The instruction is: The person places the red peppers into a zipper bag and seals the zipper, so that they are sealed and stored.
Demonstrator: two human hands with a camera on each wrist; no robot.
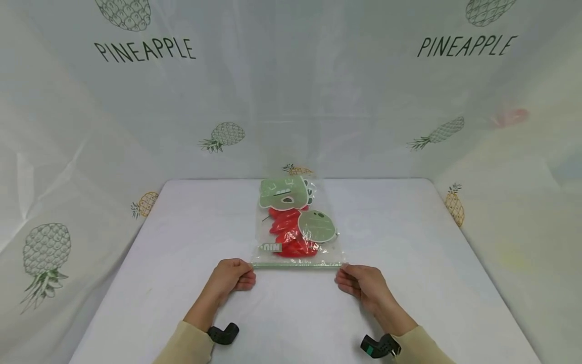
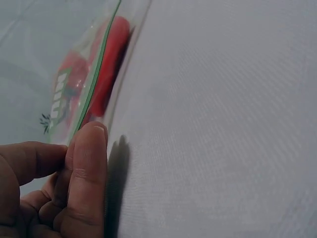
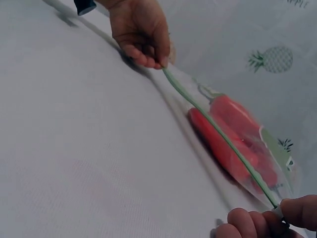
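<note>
A clear zip bag (image 1: 318,226) printed with green cartoon dinosaur shapes lies on the table, its green zip strip (image 1: 295,265) towards me. Through the plastic show several shiny red, elongated things (image 3: 223,144) that look like peppers. My left hand (image 1: 231,275) pinches the left end of the strip between thumb and fingers. At the right end, my right hand (image 1: 364,284) pinches the other corner. The strip stretches between both hands, slightly raised above the table in the wrist views. It looks closed along its length, though I cannot tell whether it is fully sealed.
The white tabletop (image 1: 195,217) extends around the bag on every side. Pale sheeting (image 1: 291,91) with pineapple prints hangs behind the table and along its sides. Each wrist carries a black camera mount, one of them (image 1: 224,334) on the left.
</note>
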